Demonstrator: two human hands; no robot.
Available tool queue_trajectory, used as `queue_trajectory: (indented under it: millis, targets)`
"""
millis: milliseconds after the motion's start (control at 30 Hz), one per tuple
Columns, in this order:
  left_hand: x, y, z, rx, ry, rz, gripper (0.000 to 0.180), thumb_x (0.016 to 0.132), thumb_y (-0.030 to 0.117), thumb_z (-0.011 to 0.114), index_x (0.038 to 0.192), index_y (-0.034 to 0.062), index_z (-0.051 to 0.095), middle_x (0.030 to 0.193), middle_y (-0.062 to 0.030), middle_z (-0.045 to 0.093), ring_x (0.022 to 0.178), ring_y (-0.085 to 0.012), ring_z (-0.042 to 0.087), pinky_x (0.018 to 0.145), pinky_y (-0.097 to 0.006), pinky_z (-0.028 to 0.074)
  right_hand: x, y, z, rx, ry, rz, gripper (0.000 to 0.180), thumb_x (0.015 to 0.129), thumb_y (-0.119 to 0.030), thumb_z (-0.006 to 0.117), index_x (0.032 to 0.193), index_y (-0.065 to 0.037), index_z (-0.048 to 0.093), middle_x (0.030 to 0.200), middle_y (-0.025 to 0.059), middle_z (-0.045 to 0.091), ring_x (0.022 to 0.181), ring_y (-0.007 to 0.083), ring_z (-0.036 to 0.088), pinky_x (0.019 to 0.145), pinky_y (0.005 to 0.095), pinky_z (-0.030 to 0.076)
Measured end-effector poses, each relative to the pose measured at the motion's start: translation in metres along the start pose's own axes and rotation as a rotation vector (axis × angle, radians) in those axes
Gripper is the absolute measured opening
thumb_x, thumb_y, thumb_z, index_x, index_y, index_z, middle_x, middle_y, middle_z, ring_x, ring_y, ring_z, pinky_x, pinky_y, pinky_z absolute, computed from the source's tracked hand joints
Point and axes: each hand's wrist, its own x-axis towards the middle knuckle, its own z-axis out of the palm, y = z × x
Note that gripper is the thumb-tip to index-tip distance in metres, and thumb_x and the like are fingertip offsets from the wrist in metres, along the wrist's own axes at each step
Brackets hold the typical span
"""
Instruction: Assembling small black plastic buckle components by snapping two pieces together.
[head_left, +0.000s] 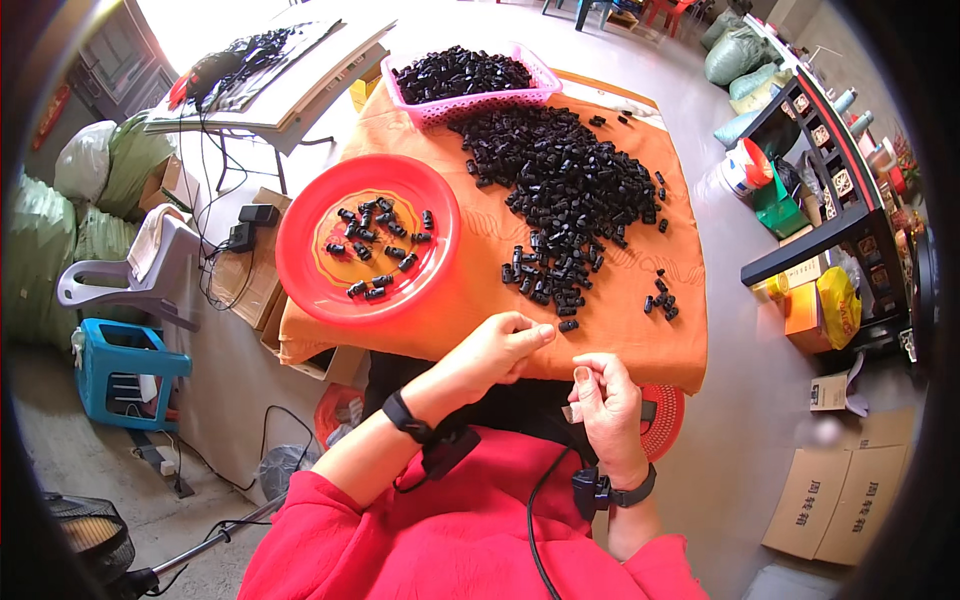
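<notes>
Over the near edge of the orange cloth (470,260), my left hand (495,355) is closed, thumb pressed toward the curled fingers. What it holds, if anything, is hidden. Just to its right, my right hand (608,408) pinches with thumb and fingers; a small pale piece shows beside it, too small to name. The hands are apart. Beyond them a big heap of small black cylindrical parts (570,180) spreads over the cloth, with one loose black part (568,325) close to my left thumb. Several similar parts (375,235) lie in a round red tray (300,240) on the left.
A pink basket (490,112) full of black parts stands at the table's far side. A small group of black parts (661,298) lies at the right. Around the table are a blue stool (130,345), a grey chair (150,265), cardboard boxes (840,495) and a fan (90,530).
</notes>
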Motion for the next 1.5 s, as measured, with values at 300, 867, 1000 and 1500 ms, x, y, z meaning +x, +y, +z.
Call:
queue_trajectory:
  millis: [300, 867, 1000, 1500]
  targets:
    - [-0.028, -0.010, -0.010, -0.995, -0.589, -0.160, 0.021, 0.099, 0.019, 0.061, 0.111, 0.0016, 0.059, 0.100, -0.0092, 0.064, 0.062, -0.0060, 0.050, 0.046, -0.016, 0.035, -0.006, -0.009, -0.001, -0.115, -0.050, -0.200, 0.034, 0.092, -0.003, 0.068, 0.125, -0.004, 0.058, 0.077, 0.0010, 0.061, 0.060, 0.0041, 0.058, 0.053, 0.0211, 0.048]
    - [-0.048, -0.015, 0.003, -0.893, -0.351, -0.143, 0.036, 0.085, 0.003, 0.075, 0.117, 0.0073, 0.057, 0.090, 0.0009, 0.056, 0.065, -0.0054, 0.053, 0.049, -0.016, 0.036, -0.011, -0.023, -0.001, -0.126, -0.149, -0.212, 0.031, 0.092, 0.001, 0.065, 0.122, -0.004, 0.060, 0.077, 0.0034, 0.061, 0.057, 0.0083, 0.061, 0.051, 0.0237, 0.051]
    - [-0.046, -0.019, 0.003, -0.922, -0.390, -0.194, 0.040, 0.084, 0.004, 0.077, 0.118, 0.0048, 0.056, 0.089, 0.0010, 0.055, 0.065, -0.0048, 0.051, 0.051, -0.017, 0.036, -0.011, -0.028, -0.003, -0.191, -0.216, -0.196, 0.042, 0.087, 0.003, 0.068, 0.127, -0.006, 0.060, 0.076, 0.0043, 0.061, 0.058, 0.0112, 0.061, 0.053, 0.0271, 0.051]
    - [-0.045, -0.033, 0.013, -0.949, -0.496, -0.145, 0.020, 0.099, 0.021, 0.062, 0.110, 0.0044, 0.059, 0.094, -0.0019, 0.062, 0.070, -0.0057, 0.051, 0.063, -0.019, 0.043, -0.009, -0.021, -0.001, -0.288, -0.233, -0.319, 0.051, 0.079, 0.005, 0.072, 0.127, -0.005, 0.059, 0.085, 0.0106, 0.069, 0.065, 0.0190, 0.068, 0.059, 0.0314, 0.054]
